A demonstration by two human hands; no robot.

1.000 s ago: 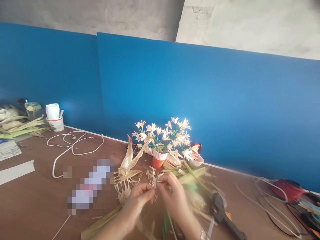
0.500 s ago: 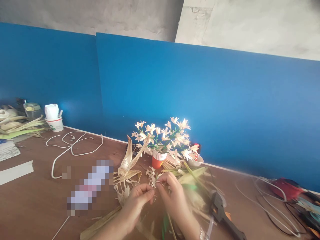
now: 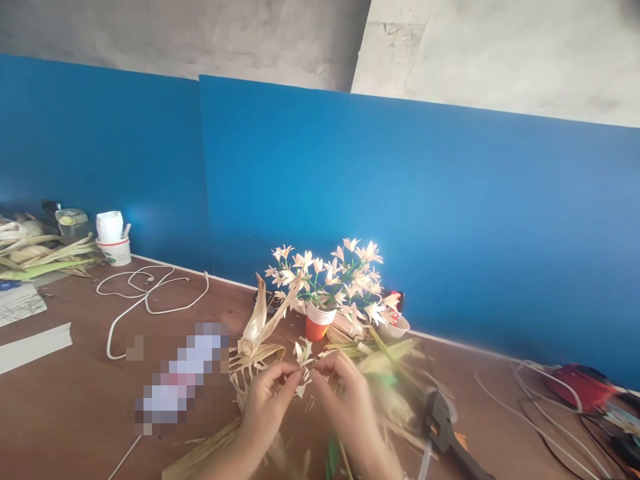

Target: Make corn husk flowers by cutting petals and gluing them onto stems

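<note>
My left hand (image 3: 264, 407) and my right hand (image 3: 345, 393) meet low in the middle, fingers pinched together on a small pale husk flower (image 3: 303, 363) held between them. Just behind stands an orange paper cup (image 3: 318, 321) filled with a bunch of finished husk flowers (image 3: 330, 273) on green stems. Dried corn husks (image 3: 257, 330) lie to the left of my hands, and green-yellow husk leaves (image 3: 385, 353) lie to the right.
A black glue gun (image 3: 445, 430) lies at the lower right on the brown table (image 3: 75, 400). A white cable (image 3: 145, 297) loops at the left, near a white cup (image 3: 114, 247) and a husk pile (image 3: 35, 253). Cables and a red object (image 3: 575, 383) sit far right. A blue panel (image 3: 400, 200) backs the table.
Both hands have lifted slightly with the small flower, which now shows more clearly between the fingertips. The view has shifted a little downward.
</note>
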